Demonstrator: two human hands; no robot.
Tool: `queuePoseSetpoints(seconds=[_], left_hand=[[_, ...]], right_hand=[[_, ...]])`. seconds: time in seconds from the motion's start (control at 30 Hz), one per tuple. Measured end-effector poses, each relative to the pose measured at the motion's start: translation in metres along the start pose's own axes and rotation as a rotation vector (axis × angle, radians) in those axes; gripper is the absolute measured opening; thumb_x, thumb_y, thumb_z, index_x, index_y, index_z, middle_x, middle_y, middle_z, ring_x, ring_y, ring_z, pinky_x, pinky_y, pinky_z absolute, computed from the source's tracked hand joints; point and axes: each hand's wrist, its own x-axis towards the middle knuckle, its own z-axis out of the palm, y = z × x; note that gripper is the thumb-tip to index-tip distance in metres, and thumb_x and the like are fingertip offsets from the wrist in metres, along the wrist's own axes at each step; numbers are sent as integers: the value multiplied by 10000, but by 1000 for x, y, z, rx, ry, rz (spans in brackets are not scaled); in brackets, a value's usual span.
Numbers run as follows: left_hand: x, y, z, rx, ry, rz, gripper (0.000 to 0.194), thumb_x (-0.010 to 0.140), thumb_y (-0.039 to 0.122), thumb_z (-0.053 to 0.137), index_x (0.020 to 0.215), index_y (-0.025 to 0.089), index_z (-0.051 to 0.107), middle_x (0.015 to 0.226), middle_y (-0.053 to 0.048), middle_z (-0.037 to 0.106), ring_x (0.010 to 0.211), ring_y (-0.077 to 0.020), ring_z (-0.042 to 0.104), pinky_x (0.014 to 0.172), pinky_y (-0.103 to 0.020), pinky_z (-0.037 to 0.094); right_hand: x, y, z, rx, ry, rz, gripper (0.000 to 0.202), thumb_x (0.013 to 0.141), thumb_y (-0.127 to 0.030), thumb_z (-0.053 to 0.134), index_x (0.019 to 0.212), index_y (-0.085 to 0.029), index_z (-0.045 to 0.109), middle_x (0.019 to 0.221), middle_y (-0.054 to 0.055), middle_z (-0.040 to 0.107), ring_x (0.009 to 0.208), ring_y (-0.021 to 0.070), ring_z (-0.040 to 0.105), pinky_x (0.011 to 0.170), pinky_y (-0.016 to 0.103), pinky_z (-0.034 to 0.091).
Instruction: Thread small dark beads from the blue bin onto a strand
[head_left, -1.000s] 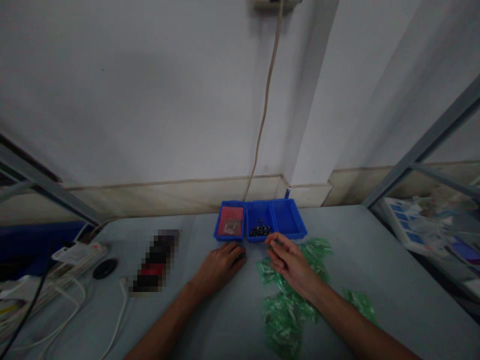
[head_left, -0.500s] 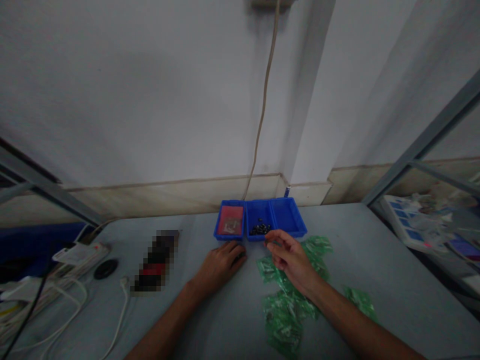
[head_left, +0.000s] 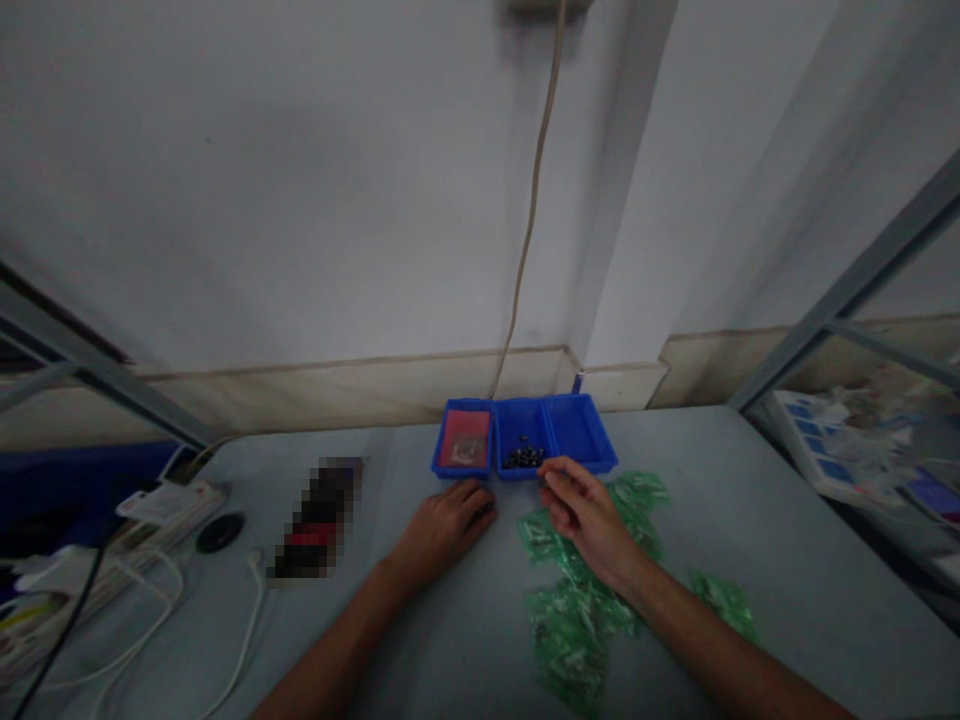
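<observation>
My left hand (head_left: 456,515) rests on the table just in front of the blue bins, fingers curled and closed. A dark spot shows between its thumb and forefinger, too small to name. At the front edge of the middle blue bin (head_left: 523,415), my right hand (head_left: 577,505) is closed in a pinch; whatever lies between its fingertips is hidden. Small dark shiny parts (head_left: 523,457) lie in that middle bin. In the left blue bin (head_left: 437,455) are a pink sheet (head_left: 456,428) and a clear bag (head_left: 469,450). Green plastic bags (head_left: 568,640) lie under and beside my right forearm.
To the left are a pixelated dark object (head_left: 315,525), a black ring (head_left: 220,533), a white cable (head_left: 251,620) and power strips (head_left: 169,515). A wall stands behind the table (head_left: 390,450). Metal frame bars (head_left: 847,285) slant at both sides.
My right hand's fingers have drawn closer together, and its fingertips have shifted slightly right. My left hand stays in place. The whole view has shifted a little.
</observation>
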Motion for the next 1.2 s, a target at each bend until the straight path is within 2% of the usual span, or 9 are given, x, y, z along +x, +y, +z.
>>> queuePoseSetpoints(seconds=[0.17,0.33,0.47,0.6,0.73,0.83,1.0,1.2], left_hand=[[-1,-2,3,-9,2,-12,181,1122,347,512,1133,227,647,1051,-46,685,914,-199,701,792,-298,564],[-2,-3,4,-11,16,-2,173,1123,349,509,1132,240,642,1039,-38,680,931,-197,700,815,-294,562],[-1,-1,2,-20,22,-12,177,1119,345,511,1128,241,653,1036,-40,681,914,-197,696,801,-295,560],[-1,-1,2,-14,22,-3,181,1117,345,509,1123,237,653,1033,-42,681,896,-197,693,776,-291,557],[-1,-2,3,-3,19,2,177,1118,338,508,1122,232,649,1035,-43,680,895,-195,693,784,-292,557],[0,0,2,8,8,-2,178,1119,332,503,1123,227,647,1032,-44,681,902,-202,695,785,-302,561],[1,2,0,-3,14,-8,205,1119,342,487,1090,227,654,1019,-48,686,902,-202,699,782,-295,562],[0,0,2,-17,20,-9,189,1120,338,497,1118,231,653,1028,-46,689,908,-201,703,796,-297,565]], right_hand=[[3,-1,-5,205,-44,99,343,771,-382,950,973,-201,740,612,-80,497,472,46,313,412,155,252],[4,-4,-7,267,-61,125,329,776,-354,944,996,-192,761,676,-55,540,492,47,318,417,155,259],[1,-3,-4,66,-29,29,340,783,-367,936,1058,-219,801,820,-8,638,531,58,360,433,177,277],[0,2,-4,-233,-31,-111,251,801,-334,920,1014,-236,829,663,-48,535,515,87,390,439,213,283],[0,6,-7,-306,-65,-122,202,809,-320,912,974,-236,831,635,-51,526,514,99,424,455,228,297],[-1,7,-7,-234,-89,-75,227,816,-329,907,1005,-230,829,655,-47,526,523,95,414,452,224,289],[-2,2,-2,-14,-101,56,332,821,-427,909,1057,-228,788,799,-11,634,525,68,371,440,196,256],[1,-4,-2,180,-111,128,301,809,-400,928,967,-209,757,647,-72,470,507,59,285,439,176,232]])
